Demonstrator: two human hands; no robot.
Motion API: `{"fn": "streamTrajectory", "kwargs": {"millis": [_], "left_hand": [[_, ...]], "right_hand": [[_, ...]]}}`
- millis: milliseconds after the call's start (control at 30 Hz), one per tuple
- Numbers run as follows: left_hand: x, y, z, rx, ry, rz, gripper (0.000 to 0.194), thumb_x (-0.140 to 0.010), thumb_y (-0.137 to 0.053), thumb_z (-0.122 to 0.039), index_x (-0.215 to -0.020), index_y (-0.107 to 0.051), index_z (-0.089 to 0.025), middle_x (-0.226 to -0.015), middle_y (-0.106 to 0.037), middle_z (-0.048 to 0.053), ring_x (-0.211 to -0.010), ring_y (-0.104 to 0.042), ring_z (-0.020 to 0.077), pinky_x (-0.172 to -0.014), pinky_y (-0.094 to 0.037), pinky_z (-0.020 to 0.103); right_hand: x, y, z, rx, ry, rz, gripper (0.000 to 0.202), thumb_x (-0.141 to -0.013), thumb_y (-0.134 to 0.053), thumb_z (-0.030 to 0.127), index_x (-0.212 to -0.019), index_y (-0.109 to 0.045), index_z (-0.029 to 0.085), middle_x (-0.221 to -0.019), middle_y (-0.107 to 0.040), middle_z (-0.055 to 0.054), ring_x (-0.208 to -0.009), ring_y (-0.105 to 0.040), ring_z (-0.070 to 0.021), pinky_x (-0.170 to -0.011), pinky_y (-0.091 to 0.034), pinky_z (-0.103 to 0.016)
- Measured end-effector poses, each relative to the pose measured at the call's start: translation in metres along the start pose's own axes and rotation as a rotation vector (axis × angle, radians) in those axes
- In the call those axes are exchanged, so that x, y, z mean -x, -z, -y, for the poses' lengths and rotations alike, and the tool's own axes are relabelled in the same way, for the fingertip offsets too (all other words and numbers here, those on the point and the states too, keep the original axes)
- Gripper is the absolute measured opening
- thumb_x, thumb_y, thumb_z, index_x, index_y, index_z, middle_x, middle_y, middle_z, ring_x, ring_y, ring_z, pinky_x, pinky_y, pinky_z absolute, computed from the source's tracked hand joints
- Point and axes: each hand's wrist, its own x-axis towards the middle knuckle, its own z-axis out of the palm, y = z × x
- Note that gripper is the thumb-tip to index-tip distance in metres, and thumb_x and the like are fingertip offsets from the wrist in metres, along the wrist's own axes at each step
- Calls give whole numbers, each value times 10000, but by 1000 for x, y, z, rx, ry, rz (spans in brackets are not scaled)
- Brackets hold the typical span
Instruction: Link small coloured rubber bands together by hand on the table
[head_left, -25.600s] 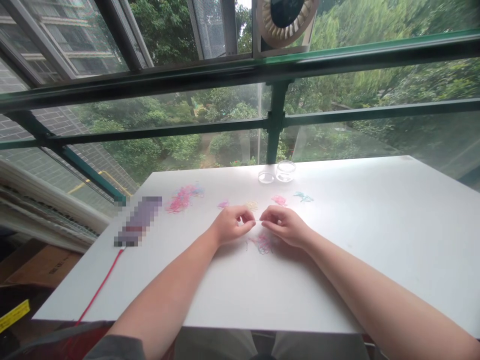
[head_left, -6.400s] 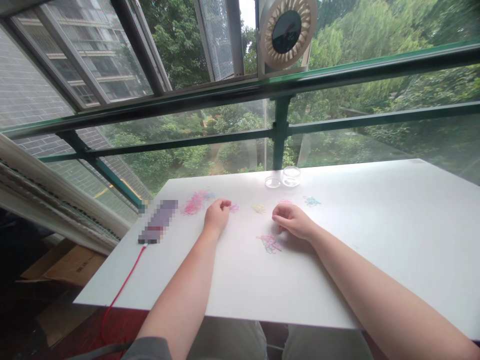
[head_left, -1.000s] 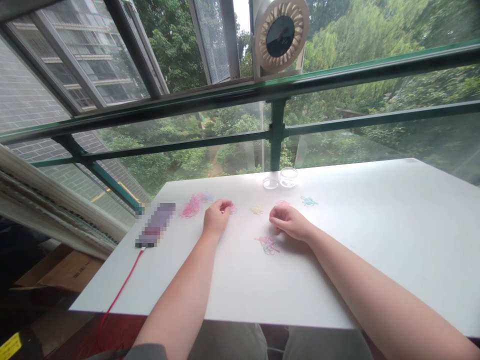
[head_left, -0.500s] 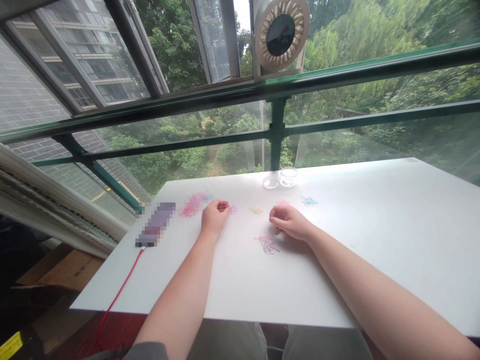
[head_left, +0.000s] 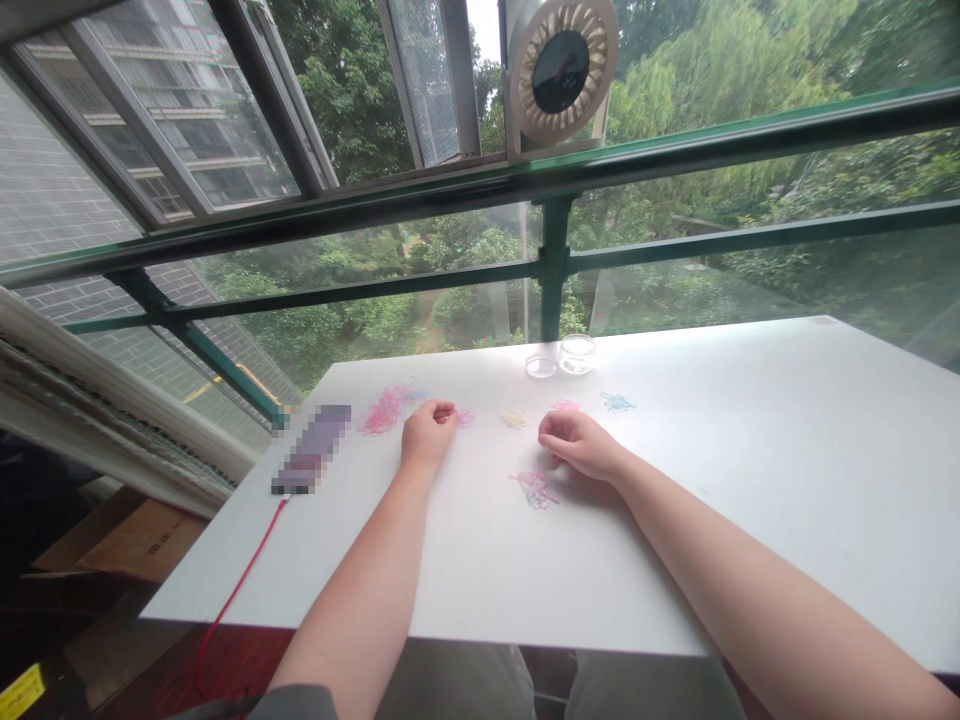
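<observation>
My left hand (head_left: 430, 436) rests on the white table with its fingers curled closed, between a large pink heap of thin, small bands (head_left: 386, 410) and a little purple pile (head_left: 465, 418). What its fingertips pinch, if anything, cannot be seen. Across from it, my right hand (head_left: 581, 443) is curled closed as well, its fingers bent under; their contents are hidden. A mixed pink and purple pile (head_left: 535, 490) lies just in front of the right hand, to its left. Behind that hand a pink pile (head_left: 565, 406) partly shows. A pale yellow pile (head_left: 514, 420) sits between both hands.
A teal pile (head_left: 619, 402) lies beyond the right hand. Near the table's (head_left: 480, 590) far edge stand a clear round container (head_left: 577, 356) and a clear lid (head_left: 541, 367). A blurred-out phone (head_left: 312, 450) with a red cable (head_left: 244, 592) lies left. A round fan (head_left: 562, 70) hangs at the window.
My left hand has shifted very slightly to the left. The right hand and the piles stay where they were.
</observation>
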Motion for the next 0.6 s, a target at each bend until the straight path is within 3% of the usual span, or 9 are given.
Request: {"fn": "streamTrajectory", "kwargs": {"millis": [433,600], "left_hand": [[-1,-1,3,-12,-14,-24,203,-696,-618,-227,-885,-651,-160,-842,-698,52,-755,-629,155,-746,-503,273],[0,0,1,15,-45,-19,173,-778,-526,-223,-890,-646,-171,-865,-708,51,-792,-643,163,-773,-493,290]], "right_hand": [[0,0,1,-17,-4,4,91,-746,-542,239,-698,-502,174,-581,-477,41,-506,-523,-100,-507,-451,-233],[0,1,1,-12,-5,0,96,-738,-550,253,-695,-504,179,-572,-484,41,-504,-522,-104,-507,-450,-237]]}}
